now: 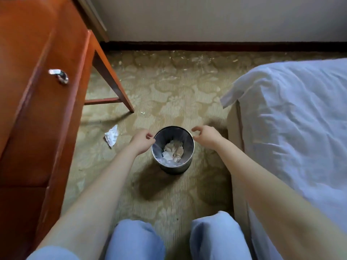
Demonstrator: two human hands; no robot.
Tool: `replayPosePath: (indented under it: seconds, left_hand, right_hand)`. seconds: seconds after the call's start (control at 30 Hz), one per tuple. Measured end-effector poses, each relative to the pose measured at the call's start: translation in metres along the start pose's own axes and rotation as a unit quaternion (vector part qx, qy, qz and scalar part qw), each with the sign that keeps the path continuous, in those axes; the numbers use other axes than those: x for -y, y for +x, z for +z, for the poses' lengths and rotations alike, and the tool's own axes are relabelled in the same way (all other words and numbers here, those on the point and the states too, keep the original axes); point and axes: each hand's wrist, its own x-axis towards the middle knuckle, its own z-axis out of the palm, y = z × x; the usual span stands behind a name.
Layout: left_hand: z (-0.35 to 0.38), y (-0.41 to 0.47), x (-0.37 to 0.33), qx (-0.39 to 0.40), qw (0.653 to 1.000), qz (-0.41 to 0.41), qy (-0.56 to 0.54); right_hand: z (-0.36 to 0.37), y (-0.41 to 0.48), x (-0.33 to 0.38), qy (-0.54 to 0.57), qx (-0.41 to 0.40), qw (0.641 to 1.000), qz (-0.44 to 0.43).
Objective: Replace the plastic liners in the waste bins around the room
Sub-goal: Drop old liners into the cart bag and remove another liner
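Down between desk (37, 94) and bed (293, 119), left hand (142, 140) and right hand (205, 136) at bin (175, 168) rim, grip unclear.

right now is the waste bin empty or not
Not empty: crumpled paper lies at the bottom of the waste bin, inside its clear liner.

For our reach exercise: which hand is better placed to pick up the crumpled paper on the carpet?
Probably left. The left hand sits at the bin rim nearest the crumpled paper; the right hand is beyond the bin, beside the bed.
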Motion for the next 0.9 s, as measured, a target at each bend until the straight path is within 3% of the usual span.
replayPosePath:
  seconds: [0.23, 0.47, 0.9]
  left_hand:
    - [0.085, 0.117, 0.09, -0.011, 1.0, 0.014, 0.006]
    - [0.141, 0.196, 0.144, -0.076, 0.995, 0.054, -0.039]
    - [0.175, 0.186, 0.168, -0.128, 0.985, 0.02, -0.116]
  right_hand:
    - [0.11, 0.105, -0.07, -0.037, -0.063, 0.997, 0.035]
    - [0.173, 0.17, -0.113, -0.063, -0.123, 0.989, 0.049]
    - [0.214, 0.167, -0.128, 0.037, -0.159, 0.984, 0.068]
